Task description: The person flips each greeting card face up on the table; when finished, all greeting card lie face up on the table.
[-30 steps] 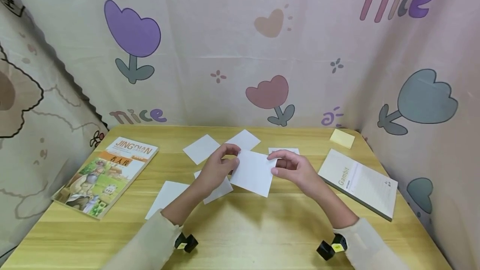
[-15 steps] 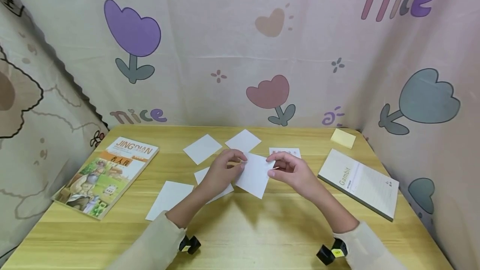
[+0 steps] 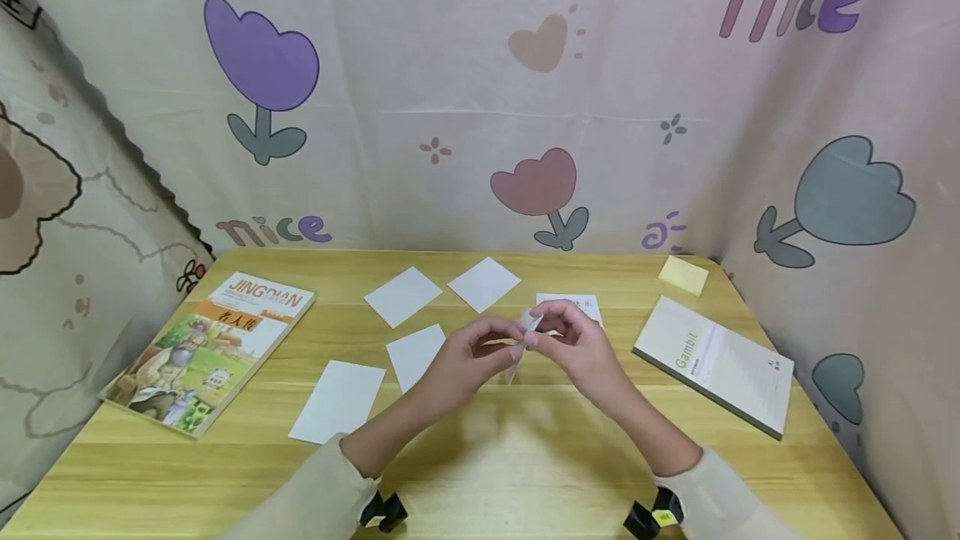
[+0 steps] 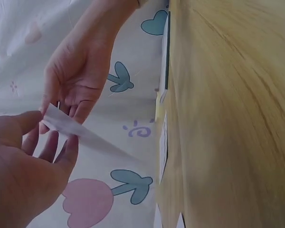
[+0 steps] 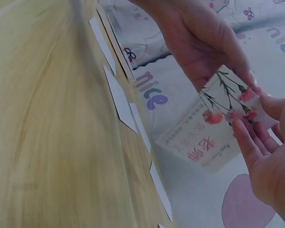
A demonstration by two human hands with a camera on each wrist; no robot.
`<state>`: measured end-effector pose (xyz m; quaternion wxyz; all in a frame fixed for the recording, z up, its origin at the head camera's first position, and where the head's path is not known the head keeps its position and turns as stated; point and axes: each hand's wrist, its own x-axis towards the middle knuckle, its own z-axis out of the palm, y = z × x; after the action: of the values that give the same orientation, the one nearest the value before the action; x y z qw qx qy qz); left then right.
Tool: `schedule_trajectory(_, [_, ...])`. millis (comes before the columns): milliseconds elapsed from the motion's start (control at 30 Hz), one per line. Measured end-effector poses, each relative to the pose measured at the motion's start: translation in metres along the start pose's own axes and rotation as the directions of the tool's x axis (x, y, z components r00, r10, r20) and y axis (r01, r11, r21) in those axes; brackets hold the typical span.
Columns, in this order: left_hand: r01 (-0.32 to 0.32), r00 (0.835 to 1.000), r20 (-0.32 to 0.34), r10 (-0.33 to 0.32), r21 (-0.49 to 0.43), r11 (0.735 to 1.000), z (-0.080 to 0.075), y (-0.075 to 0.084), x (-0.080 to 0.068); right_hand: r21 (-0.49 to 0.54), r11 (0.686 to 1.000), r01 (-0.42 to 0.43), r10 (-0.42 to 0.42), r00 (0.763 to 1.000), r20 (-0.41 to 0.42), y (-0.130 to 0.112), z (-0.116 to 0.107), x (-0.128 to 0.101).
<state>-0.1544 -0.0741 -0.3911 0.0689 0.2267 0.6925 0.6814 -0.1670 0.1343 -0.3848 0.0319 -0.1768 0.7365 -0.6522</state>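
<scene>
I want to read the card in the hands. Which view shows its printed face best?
The right wrist view: the card faces it, showing pink flowers and red writing. The left wrist view shows its blank back; the head view sees it nearly edge-on.

A small white paper card (image 5: 218, 128) printed with red flowers, green stems and red lettering hangs tilted above the table (image 3: 525, 457), pinched by both hands at its upper edge.

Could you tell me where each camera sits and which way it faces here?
Head: above the table, looking forward and down; both forearms and hands show.
Left wrist: beside the left hand, looking along the tabletop toward the right hand.
Right wrist: mirrors it, showing the printed face of the card.
All three share the card and both hands.
</scene>
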Motion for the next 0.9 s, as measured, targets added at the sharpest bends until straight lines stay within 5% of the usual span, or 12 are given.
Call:
schedule_trajectory(433, [0.013,1.000,0.005,-0.013,-0.037,0.999,-0.002,0.006,-0.001,-0.008,0.990,0.143,-0.143,0.988,-0.058,0.001,0.010,-0.003])
schedule_trajectory(600, [0.080,0.994,-0.062,-0.085,-0.075,0.994,-0.007,0.004,0.002,-0.144,0.969,0.199,-0.213,0.973,-0.091,-0.001,0.006,-0.002])
schedule_trajectory(833, [0.108,0.976,-0.169,-0.140,-0.185,0.977,-0.016,0.001,0.005,-0.430,0.868,0.247,-0.344,0.924,-0.164,0.000,-0.005,0.003])
schedule_trajectory(900, [0.111,0.970,-0.192,-0.149,-0.193,0.975,-0.018,0.001,0.006,-0.450,0.864,0.226,-0.338,0.923,-0.185,0.001,-0.009,0.004])
